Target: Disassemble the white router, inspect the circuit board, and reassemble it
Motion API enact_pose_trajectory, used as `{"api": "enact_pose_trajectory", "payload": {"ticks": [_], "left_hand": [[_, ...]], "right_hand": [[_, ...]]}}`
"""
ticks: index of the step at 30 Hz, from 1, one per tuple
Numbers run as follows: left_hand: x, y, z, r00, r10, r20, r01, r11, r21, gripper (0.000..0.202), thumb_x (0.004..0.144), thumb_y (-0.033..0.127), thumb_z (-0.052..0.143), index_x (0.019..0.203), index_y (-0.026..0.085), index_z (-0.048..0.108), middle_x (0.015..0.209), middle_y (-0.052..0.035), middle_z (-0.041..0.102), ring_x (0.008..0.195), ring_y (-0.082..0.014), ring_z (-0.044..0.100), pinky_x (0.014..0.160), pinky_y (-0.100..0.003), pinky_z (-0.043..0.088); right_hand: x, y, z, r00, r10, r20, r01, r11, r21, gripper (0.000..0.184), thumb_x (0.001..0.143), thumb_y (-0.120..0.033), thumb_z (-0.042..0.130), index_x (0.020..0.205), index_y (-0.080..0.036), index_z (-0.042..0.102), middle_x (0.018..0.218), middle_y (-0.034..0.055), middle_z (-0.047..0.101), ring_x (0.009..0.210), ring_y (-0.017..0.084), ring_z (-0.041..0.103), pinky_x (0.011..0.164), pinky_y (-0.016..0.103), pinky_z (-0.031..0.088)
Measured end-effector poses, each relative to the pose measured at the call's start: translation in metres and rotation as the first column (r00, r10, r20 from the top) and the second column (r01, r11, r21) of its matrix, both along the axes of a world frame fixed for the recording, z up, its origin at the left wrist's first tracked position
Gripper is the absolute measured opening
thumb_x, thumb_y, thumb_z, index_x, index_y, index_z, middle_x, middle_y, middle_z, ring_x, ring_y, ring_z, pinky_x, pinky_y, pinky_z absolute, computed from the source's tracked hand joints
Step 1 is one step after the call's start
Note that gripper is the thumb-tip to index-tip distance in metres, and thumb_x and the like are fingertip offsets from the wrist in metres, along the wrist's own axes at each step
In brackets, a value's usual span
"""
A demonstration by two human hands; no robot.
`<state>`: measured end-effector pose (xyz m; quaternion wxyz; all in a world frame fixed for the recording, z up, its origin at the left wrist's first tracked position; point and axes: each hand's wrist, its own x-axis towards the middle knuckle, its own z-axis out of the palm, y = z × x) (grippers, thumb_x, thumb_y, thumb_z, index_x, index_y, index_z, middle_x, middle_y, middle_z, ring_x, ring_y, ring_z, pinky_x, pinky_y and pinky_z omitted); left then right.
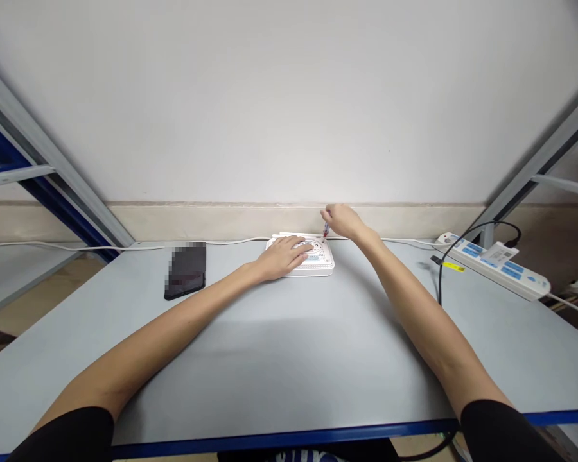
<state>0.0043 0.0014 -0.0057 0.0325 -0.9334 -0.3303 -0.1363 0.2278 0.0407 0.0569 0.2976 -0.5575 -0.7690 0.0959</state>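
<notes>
A white box that looks like a router point(324, 263) lies flat at the back of the table, its vented, labelled face up. My left hand point(283, 256) rests on its left part, fingers stretched out and apart, covering some of the face. Above the far right corner of the box, my right hand point(343, 221) is closed around a small screwdriver point(326, 230) with a clear and red handle. The screwdriver points down at that corner; its tip is too small to make out.
A dark phone point(187, 273) lies left of the box. At the right, a white power strip point(494, 264) holds a white plug-in adapter point(499, 254) with a black cable point(440, 282) bearing a yellow tag. A white cord point(241, 242) runs along the wall. Metal frame posts point(72, 173) flank the table.
</notes>
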Motion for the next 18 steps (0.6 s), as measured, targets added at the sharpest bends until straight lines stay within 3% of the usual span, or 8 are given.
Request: {"api": "enact_pose_trajectory", "payload": {"ticks": [4, 7, 18], "left_hand": [[0.000, 0.000, -0.001, 1.000, -0.001, 0.009, 0.001, 1.000, 0.004, 0.043, 0.100, 0.038, 0.027, 0.134, 0.028, 0.050, 0.140, -0.0081, 0.048, 0.129, -0.0260, 0.042, 0.107, -0.048, 0.034], [-0.001, 0.000, 0.000, 1.000, -0.003, 0.006, 0.003, 1.000, -0.001, 0.043, 0.100, 0.038, 0.026, 0.134, 0.028, 0.050, 0.140, -0.0083, 0.048, 0.130, -0.0262, 0.042, 0.108, -0.048, 0.034], [0.000, 0.000, 0.001, 1.000, 0.006, 0.002, -0.006, 1.000, -0.012, 0.043, 0.100, 0.038, 0.026, 0.135, 0.028, 0.049, 0.140, -0.0080, 0.047, 0.130, -0.0262, 0.042, 0.107, -0.048, 0.034]], "right_hand": [[-0.004, -0.008, 0.007, 0.982, 0.028, 0.185, -0.024, 0.999, -0.023, 0.022, 0.090, -0.021, 0.046, 0.071, -0.017, 0.056, 0.076, 0.0150, 0.068, 0.073, 0.023, 0.059, 0.064, 0.029, 0.033], [-0.001, -0.013, 0.011, 0.961, 0.079, 0.264, -0.065, 0.996, -0.061, 0.023, 0.091, -0.018, 0.041, 0.077, -0.017, 0.060, 0.079, 0.0119, 0.070, 0.072, 0.021, 0.059, 0.063, 0.028, 0.033], [0.001, -0.020, 0.020, 0.926, 0.146, 0.349, -0.102, 0.985, -0.141, 0.022, 0.073, -0.005, 0.051, 0.081, -0.018, 0.067, 0.084, 0.0082, 0.072, 0.080, 0.021, 0.061, 0.063, 0.026, 0.034]]}}
